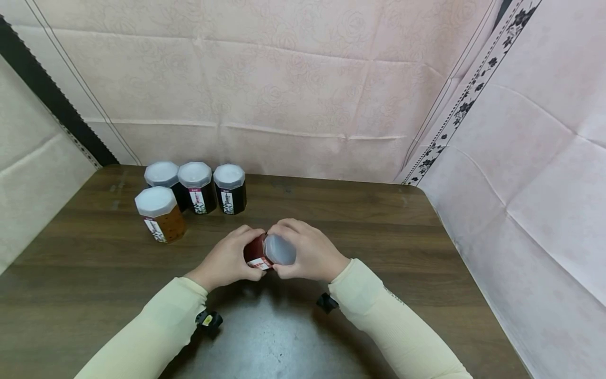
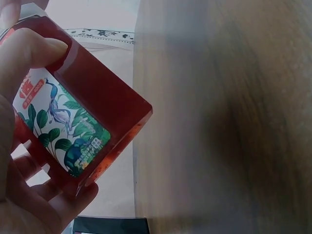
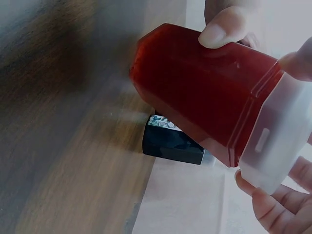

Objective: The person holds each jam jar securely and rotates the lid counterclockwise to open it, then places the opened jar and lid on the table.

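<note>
Red jar (image 1: 258, 253) tipped on its side above the surface (image 1: 379, 237), mid-front, held between both hands. Left hand (image 1: 227, 260) wraps the body, thumb on the label (image 2: 63, 122); grip closed on the jar. Right hand (image 1: 307, 255) curls round the white lid (image 1: 280, 249). 4 jars (image 1: 194, 189) stand well apart, back left, against the pink cloth (image 1: 303, 95).
</note>
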Tool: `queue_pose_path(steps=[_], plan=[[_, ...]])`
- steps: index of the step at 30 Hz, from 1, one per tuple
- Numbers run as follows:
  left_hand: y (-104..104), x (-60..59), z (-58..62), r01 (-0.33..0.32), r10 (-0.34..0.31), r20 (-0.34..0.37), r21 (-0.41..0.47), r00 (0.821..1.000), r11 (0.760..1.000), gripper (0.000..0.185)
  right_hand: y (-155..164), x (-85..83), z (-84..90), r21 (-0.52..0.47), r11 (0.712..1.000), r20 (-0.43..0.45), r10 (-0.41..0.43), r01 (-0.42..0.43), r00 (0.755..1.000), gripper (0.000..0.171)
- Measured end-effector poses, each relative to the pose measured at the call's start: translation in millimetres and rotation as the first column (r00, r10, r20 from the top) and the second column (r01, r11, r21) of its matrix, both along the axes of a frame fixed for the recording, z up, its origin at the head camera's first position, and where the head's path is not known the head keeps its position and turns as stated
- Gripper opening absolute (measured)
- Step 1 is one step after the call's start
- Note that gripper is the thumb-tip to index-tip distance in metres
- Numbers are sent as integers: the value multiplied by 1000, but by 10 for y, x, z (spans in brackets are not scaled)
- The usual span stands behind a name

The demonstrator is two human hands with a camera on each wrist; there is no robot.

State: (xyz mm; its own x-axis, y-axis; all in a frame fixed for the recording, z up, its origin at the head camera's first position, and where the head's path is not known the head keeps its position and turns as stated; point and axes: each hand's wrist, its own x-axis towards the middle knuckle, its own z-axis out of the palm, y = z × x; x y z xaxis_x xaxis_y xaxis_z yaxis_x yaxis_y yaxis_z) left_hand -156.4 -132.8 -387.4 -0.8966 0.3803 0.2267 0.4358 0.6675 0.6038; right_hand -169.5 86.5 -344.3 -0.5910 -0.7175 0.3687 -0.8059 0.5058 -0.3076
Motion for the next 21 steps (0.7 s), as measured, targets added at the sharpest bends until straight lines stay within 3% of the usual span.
queue_pose_path(steps=[21], plan=[[-30, 27, 33, 42, -41, 37, -12, 998, 999, 69, 4, 33, -25, 22, 999, -73, 46, -45, 996, 52]])
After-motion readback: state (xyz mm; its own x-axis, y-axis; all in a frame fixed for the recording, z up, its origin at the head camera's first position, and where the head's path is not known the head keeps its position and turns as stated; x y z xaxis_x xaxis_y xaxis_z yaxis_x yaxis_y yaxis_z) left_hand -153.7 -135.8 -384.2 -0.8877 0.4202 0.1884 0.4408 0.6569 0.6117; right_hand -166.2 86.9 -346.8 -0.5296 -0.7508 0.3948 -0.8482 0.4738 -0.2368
